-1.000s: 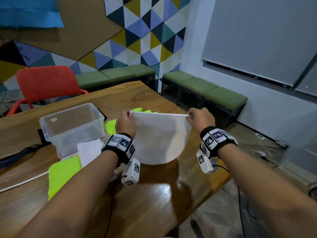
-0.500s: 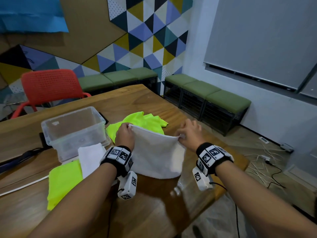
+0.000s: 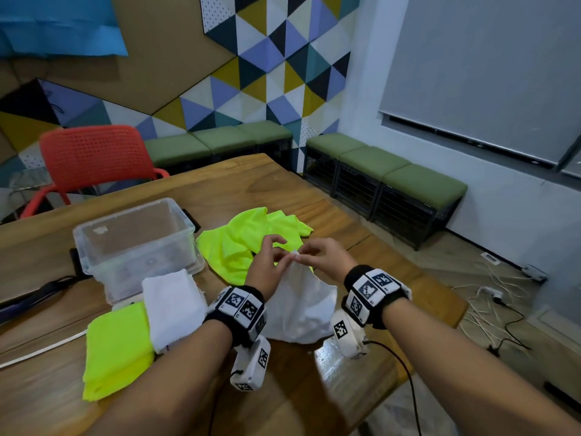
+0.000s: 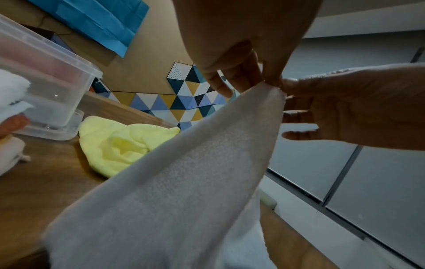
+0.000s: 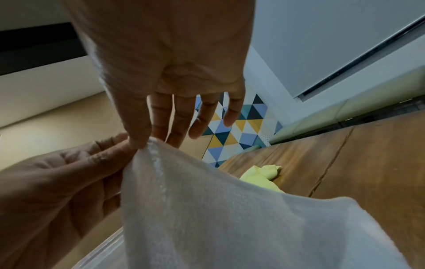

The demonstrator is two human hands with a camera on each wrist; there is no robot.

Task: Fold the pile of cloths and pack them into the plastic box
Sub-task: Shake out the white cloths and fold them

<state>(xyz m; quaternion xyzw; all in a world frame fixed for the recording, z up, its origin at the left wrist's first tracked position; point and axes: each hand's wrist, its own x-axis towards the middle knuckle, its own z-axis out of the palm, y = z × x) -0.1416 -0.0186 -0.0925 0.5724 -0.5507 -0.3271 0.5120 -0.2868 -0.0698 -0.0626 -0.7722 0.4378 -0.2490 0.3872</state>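
Wooden counter (image 3: 314, 196) all around, with colored triangles on the far wall. Near the front edge, toward the left: a folded yellow cloth (image 3: 116, 347) and a folded white cloth (image 3: 171, 305), side by side and touching, probably parked there to wait for packing. Just right of those, both hands up over the counter with one white cloth (image 3: 298, 306) between them. Left hand (image 3: 267, 262) pinching one top corner, right hand (image 3: 320, 256) pinching the other, grip of both narrow, only thumb and first finger on the cloth, other fingers spread loose. Corners brought together and touching, likely to fold the cloth in half; rest of the cloth hanging down, bottom resting on the counter. Farther back on the left, the plastic box (image 3: 135, 243), clear, nothing visible inside, kept close so packing is a short reach. Beside the box, toward the middle of the counter, a crumpled yellow cloth (image 3: 248, 237), not yet folded.
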